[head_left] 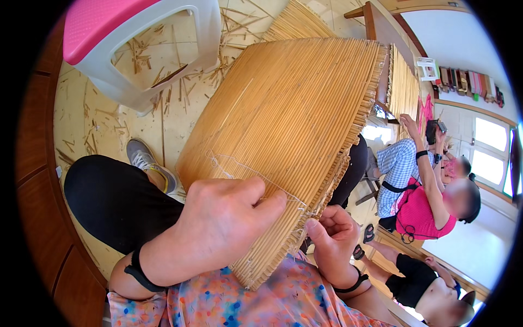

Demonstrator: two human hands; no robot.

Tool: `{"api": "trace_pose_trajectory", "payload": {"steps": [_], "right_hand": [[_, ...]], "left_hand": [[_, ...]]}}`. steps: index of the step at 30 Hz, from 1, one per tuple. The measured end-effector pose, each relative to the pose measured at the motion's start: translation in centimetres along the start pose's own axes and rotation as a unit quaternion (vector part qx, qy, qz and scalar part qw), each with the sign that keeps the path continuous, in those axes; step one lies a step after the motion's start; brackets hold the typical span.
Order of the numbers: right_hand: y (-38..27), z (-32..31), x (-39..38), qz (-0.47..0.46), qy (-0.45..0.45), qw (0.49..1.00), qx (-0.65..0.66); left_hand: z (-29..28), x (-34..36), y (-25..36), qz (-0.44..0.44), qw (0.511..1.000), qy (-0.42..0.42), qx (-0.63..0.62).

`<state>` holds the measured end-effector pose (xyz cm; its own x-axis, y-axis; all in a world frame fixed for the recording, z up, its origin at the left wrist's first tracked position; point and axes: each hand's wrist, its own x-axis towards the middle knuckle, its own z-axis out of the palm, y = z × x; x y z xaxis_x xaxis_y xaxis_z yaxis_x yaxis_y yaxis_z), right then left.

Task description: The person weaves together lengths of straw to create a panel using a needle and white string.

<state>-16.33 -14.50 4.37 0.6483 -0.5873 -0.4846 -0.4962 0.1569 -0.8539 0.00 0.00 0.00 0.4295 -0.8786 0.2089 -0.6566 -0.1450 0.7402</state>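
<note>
A large mat of thin straw-coloured sticks lies slanted across my lap, its right edge ragged, with loose white thread over its lower part. My left hand rests on it with curled fingers at the thread; their tips and what they hold are hidden. At the ragged edge, my right hand has its thumb and bent fingers closed together; what is between them is too small to make out.
A pink-and-white plastic stool stands upper left among stick scraps on the floor. More stick mats lie beyond mine, one on a wooden bench. At right, a co-worker in pink sits close by, with other people around.
</note>
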Motion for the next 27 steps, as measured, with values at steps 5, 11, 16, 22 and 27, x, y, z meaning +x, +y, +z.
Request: {"api": "trace_pose_trajectory", "payload": {"steps": [5, 11, 16, 22, 27], "right_hand": [[0.0, 0.2, 0.1, -0.017, 0.005, 1.0, 0.015], [0.0, 0.1, 0.1, -0.036, -0.005, 0.999, -0.014], [0.0, -0.4, 0.0, -0.045, -0.001, 0.994, -0.095], [0.3, -0.9, 0.6, -0.121, -0.041, 0.989, -0.076], [0.5, -1.1, 0.9, -0.124, -0.057, 0.987, -0.087]], "left_hand": [[-0.5, 0.6, 1.0, 0.028, 0.998, 0.024, 0.054], [-1.1, 1.7, 2.2, 0.092, 0.979, -0.009, 0.179], [-2.0, 2.7, 2.1, 0.111, 0.979, -0.051, 0.163], [-2.3, 3.5, 0.4, 0.099, 0.983, -0.108, 0.112], [-2.2, 3.7, -0.5, 0.1, 0.983, -0.12, 0.094]]}}
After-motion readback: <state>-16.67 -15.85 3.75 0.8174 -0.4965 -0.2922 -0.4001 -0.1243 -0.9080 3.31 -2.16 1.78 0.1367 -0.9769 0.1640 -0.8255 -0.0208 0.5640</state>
